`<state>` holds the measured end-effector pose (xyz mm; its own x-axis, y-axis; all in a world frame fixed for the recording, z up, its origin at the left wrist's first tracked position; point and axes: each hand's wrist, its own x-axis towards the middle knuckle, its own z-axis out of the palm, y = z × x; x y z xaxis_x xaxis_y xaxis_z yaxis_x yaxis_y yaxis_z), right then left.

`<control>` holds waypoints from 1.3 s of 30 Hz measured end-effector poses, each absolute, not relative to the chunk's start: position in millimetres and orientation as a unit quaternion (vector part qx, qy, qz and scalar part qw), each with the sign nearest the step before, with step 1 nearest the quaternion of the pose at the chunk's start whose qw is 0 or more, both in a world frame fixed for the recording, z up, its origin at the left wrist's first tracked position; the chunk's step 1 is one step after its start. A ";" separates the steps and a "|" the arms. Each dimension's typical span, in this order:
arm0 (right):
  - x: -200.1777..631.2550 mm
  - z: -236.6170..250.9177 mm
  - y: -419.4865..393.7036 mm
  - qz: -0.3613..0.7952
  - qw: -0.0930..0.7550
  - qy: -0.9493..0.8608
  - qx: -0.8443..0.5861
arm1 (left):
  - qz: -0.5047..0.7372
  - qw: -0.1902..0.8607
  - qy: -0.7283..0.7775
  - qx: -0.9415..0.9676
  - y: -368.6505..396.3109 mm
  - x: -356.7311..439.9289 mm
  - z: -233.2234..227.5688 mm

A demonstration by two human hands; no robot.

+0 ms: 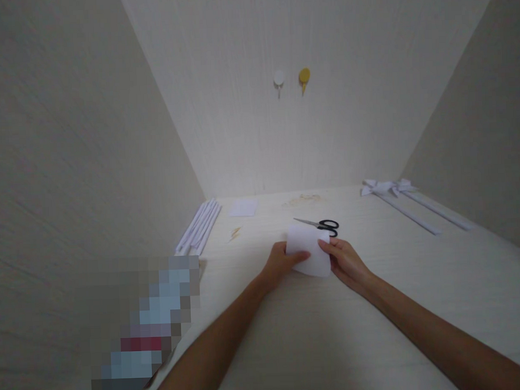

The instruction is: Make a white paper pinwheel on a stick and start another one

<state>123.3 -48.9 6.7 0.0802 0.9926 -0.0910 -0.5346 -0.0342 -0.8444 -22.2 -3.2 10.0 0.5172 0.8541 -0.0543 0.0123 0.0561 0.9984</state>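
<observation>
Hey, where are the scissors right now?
In the head view, the scissors lie on the white table, right of the image's centre, just beyond the white paper held in both hands, with their black handles toward the right.

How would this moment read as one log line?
left hand: holds white paper; right hand: holds white paper; scissors: on table, beyond paper; white tubes: both sides

Dim grey light, darker toward edges

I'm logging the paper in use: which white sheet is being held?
The near sheet, between the left hand and right hand, by the black-handled scissors; the far sheet lies flat near the back wall, untouched.
</observation>
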 end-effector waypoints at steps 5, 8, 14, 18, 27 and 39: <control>123.1 6.6 -49.1 0.601 0.628 -0.302 -0.391 | 0.343 0.619 0.375 0.599 -4.1 -21.0 11.1; 122.6 7.1 -50.1 0.593 0.630 -0.309 -0.396 | 0.351 0.609 0.388 0.597 -4.1 -19.8 10.3; 122.0 5.8 -51.2 0.575 0.637 -0.317 -0.404 | 0.371 0.580 0.401 0.605 -5.1 -18.6 9.1; 121.4 4.3 -51.6 0.564 0.640 -0.323 -0.410 | 0.374 0.579 0.405 0.601 -6.8 -18.7 10.1; 121.0 3.6 -52.5 0.544 0.639 -0.336 -0.427 | 0.374 0.565 0.410 0.611 -6.5 -18.5 10.3; 120.9 3.2 -52.7 0.536 0.645 -0.343 -0.424 | 0.398 0.589 0.394 0.583 -8.6 -17.3 12.3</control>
<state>120.9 -52.7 3.2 0.1913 0.9815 -0.0119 -0.4000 0.0669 -0.9141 -17.3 -8.6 12.3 0.3732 0.9277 0.0001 -0.0102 0.0040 0.9999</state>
